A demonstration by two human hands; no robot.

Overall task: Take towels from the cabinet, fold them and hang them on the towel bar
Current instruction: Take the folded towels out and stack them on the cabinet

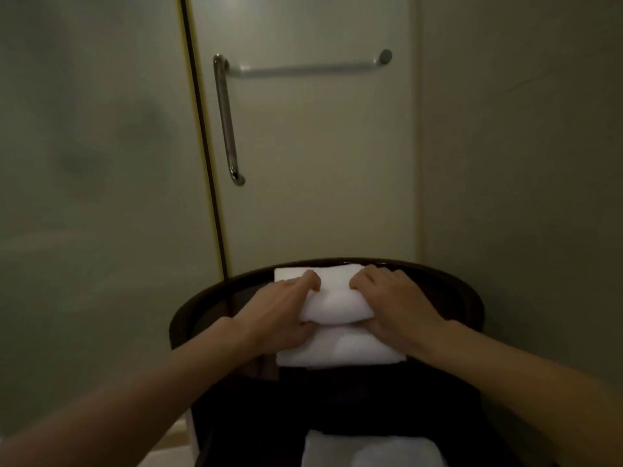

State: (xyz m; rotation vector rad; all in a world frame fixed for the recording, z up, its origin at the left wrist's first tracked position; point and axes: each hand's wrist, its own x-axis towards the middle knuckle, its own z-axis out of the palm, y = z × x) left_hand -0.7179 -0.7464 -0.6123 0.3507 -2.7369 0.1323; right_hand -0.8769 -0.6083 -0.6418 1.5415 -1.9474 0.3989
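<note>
On top of the dark round cabinet (183, 318), the left hand (283, 308) is gripping the left end of a folded white towel (332, 306), fingers curled over it. The right hand (394, 305) is clutching the right end. A second white towel (371, 449) is lying lower in the cabinet. The towel bar (303, 68) is sitting on the door above.

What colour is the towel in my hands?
The towel is plain white, clearest in the head view.

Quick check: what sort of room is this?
Probably a bathroom: a frosted glass panel, a metal towel bar on the door beside it, and folded white towels on a dark round stand.
</note>
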